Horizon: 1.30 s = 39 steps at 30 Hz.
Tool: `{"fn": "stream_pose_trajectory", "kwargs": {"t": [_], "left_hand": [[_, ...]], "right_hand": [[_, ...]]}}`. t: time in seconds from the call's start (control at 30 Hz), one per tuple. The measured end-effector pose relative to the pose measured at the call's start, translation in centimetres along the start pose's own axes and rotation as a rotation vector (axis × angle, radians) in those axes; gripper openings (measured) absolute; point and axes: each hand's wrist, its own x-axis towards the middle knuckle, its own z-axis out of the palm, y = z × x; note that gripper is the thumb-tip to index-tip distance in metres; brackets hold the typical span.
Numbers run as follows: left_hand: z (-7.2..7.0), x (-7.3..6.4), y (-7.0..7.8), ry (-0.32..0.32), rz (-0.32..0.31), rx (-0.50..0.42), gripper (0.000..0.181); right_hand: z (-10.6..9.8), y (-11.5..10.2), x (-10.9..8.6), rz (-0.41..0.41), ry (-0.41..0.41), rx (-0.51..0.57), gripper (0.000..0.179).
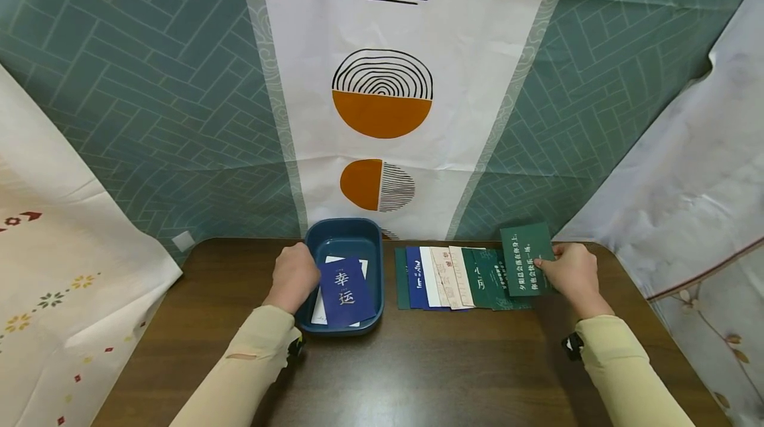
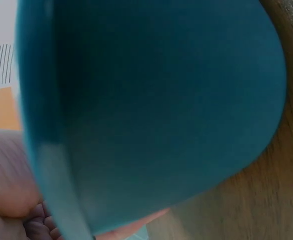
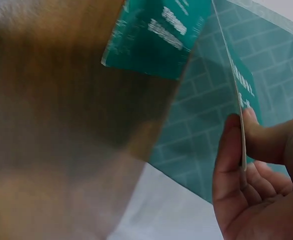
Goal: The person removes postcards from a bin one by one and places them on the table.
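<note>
My left hand (image 1: 294, 274) grips the left rim of a dark blue plastic basin (image 1: 376, 241); in the left wrist view the basin's outer wall (image 2: 171, 110) fills most of the picture. Inside the basin a blue card (image 1: 347, 294) with gold characters lies over a white card (image 1: 318, 311). My right hand (image 1: 572, 274) pinches a green card (image 1: 525, 254) with white writing by its right edge, between thumb and fingers. In the right wrist view this card (image 3: 244, 82) is seen nearly edge-on, raised off the table. Another green card (image 3: 156, 40) lies below it.
To the right of the basin a row of overlapping cards (image 1: 442, 278), green, blue, white and cream, lies on the brown wooden table (image 1: 382, 380). Patterned cloth (image 1: 382, 29) hangs behind the table's back edge, with pale cloth (image 1: 54, 268) at the sides.
</note>
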Motion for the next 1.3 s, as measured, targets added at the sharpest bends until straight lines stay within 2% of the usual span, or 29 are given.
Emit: {"fn": "stream_pose_trajectory", "kwargs": {"t": [0.17, 0.3, 0.4, 0.57, 0.7, 0.87, 0.97, 1.07, 1.3], "left_hand": [[0.3, -0.2, -0.2, -0.004, -0.011, -0.003, 0.020], [0.4, -0.2, -0.3, -0.009, -0.017, -0.005, 0.020], [0.3, -0.1, -0.2, -0.003, -0.016, 0.000, 0.020], [0.1, 0.0, 0.1, 0.014, -0.013, 0.023, 0.019], [0.0, -0.2, 0.4, 0.003, -0.011, 0.032, 0.018], [0.0, -0.3, 0.6, 0.006, -0.001, 0.035, 0.013], [0.2, -0.3, 0.6, 0.017, 0.009, 0.035, 0.012], [0.3, -0.1, 0.5, 0.026, 0.012, 0.032, 0.013], [0.6, 0.1, 0.4, 0.032, 0.002, 0.066, 0.021]], "right_hand": [[1.3, 0.7, 0.1, 0.014, -0.125, -0.008, 0.052], [2.2, 1.0, 0.3, 0.019, -0.159, -0.014, 0.054], [2.9, 1.0, 0.5, 0.021, -0.170, -0.015, 0.050], [4.1, 1.1, 0.7, 0.033, -0.172, -0.039, 0.047], [4.9, 1.4, 0.5, 0.061, -0.153, -0.068, 0.050], [5.3, 1.2, 0.3, 0.110, -0.124, -0.111, 0.038], [5.4, 0.8, 0.2, 0.135, -0.110, -0.155, 0.039], [5.5, 0.3, 0.2, 0.130, -0.102, -0.188, 0.037], [5.4, -0.7, -0.1, 0.087, -0.138, -0.218, 0.030]]}}
